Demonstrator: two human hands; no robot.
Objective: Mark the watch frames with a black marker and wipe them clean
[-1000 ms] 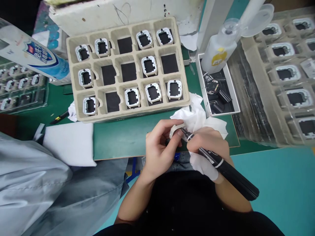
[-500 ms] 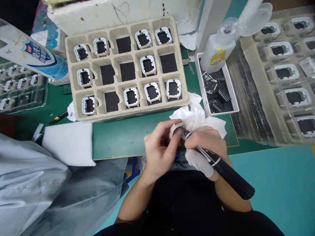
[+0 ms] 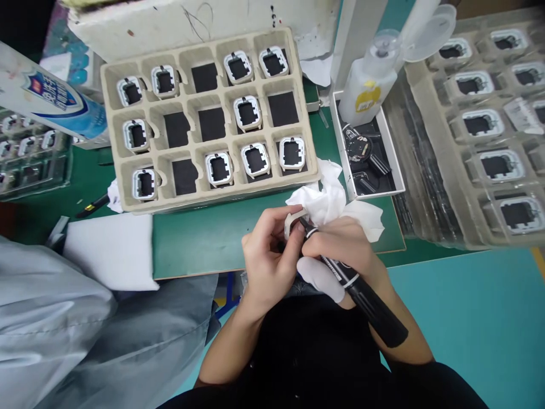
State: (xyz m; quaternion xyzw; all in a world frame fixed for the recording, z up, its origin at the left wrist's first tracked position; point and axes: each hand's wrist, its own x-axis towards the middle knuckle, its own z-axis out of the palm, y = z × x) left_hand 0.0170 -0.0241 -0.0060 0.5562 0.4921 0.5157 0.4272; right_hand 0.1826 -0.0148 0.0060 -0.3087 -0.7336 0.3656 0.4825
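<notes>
Since a second ago your hands have barely shifted, the marker tip staying at the frame. Your left hand (image 3: 268,255) keeps a closed grip on the small white rounded-square frame (image 3: 293,220); your right hand (image 3: 340,250), one finger in a white cot, stays wrapped round the glossy black marker (image 3: 361,292). Both sit just below the pulp tray (image 3: 208,196), with crumpled white tissue (image 3: 332,199) beside them on the green desk (image 3: 200,238).

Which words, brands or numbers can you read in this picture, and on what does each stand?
None can be read with certainty.
Blue-and-white tube: shield logo and characters, too blurred.
Clear bottle: yellow label, lettering too small.
Black marker in the right hand: white print, too small.
</notes>
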